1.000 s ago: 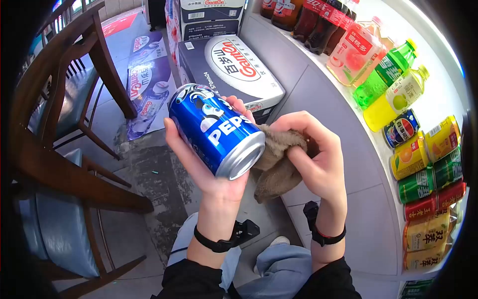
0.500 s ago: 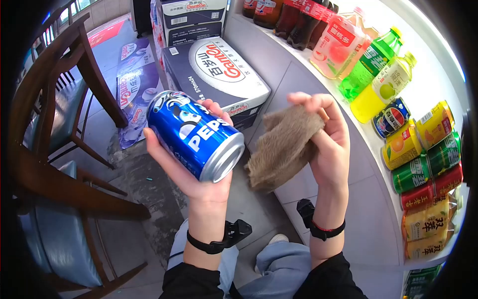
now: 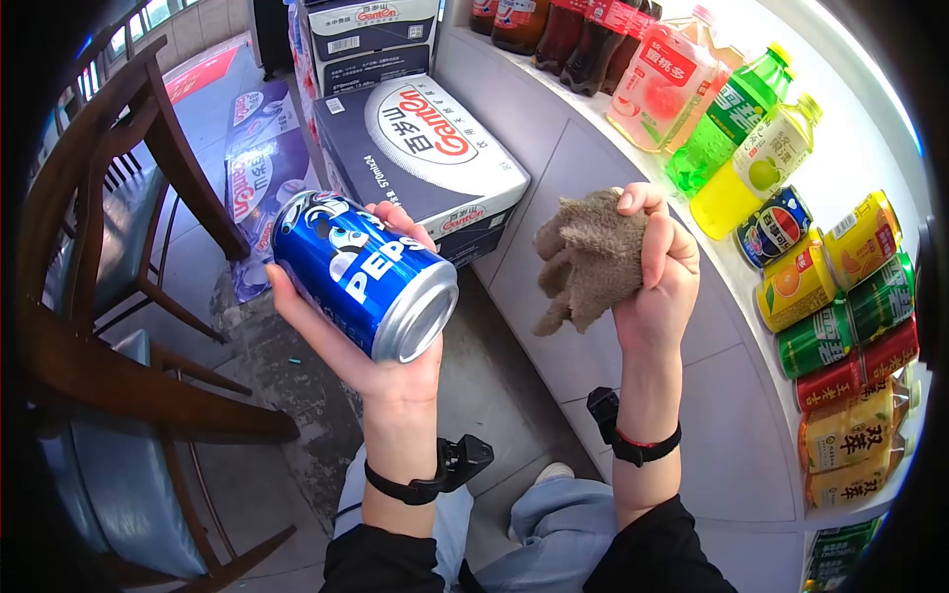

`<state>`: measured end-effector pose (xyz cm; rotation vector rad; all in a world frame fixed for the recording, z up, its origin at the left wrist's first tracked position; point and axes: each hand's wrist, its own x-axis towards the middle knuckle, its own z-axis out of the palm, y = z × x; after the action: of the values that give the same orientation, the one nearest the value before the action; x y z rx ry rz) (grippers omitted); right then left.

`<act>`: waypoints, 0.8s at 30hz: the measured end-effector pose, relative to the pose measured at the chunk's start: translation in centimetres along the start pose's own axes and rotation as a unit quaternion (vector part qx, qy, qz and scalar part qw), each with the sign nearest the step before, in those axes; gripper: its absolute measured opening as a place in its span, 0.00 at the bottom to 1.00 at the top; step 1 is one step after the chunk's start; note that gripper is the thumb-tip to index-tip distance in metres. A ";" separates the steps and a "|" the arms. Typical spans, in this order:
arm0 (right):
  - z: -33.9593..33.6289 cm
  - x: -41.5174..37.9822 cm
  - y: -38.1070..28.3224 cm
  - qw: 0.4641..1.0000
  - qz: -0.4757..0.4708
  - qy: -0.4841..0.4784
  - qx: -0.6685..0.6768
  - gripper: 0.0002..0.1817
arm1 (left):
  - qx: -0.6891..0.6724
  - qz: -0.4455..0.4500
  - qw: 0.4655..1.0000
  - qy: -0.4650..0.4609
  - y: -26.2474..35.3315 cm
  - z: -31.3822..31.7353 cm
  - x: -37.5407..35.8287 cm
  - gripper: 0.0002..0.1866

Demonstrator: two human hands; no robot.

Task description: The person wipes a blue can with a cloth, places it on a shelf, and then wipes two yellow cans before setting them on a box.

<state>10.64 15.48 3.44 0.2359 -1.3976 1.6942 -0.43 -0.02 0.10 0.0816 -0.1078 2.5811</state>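
The blue can lies tilted on its side in the left hand, left of the white shelf; that hand's fingers curl around its body from below. Near it on the shelf side, the right hand is clenched around a bunched brown cloth.

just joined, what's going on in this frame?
A person sits facing a drinks shelf. Their left hand holds a blue Pepsi can on its side, its end turned toward the camera. The right hand has a bunched brown cloth in its grip, held apart from the can. Bottles and cans lie in a row on the shelf at right, and a boxed case of water sits on the floor beyond the hands.
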 end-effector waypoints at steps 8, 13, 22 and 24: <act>-0.7 -0.1 -0.7 0.998 0.011 0.036 -0.056 0.09 | -0.010 0.005 0.999 -0.052 -0.8 -0.1 0.1 0.38; -3.4 -1.1 -4.1 0.989 0.052 0.013 -0.137 0.24 | 0.079 0.016 0.988 -0.129 -2.3 -0.8 0.1 0.34; -7.8 -13.5 -18.6 0.851 0.097 0.040 -0.514 0.18 | 0.388 -0.008 0.904 -0.182 -12.0 1.8 -1.0 0.46; -9.3 -16.1 -20.8 0.809 0.060 0.119 -0.572 0.17 | 0.399 -0.021 0.884 -0.241 -14.9 2.7 -0.8 0.46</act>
<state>38.52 14.36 4.33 -0.7321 -1.9866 0.6684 8.23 11.88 3.63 1.0075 0.7725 2.3306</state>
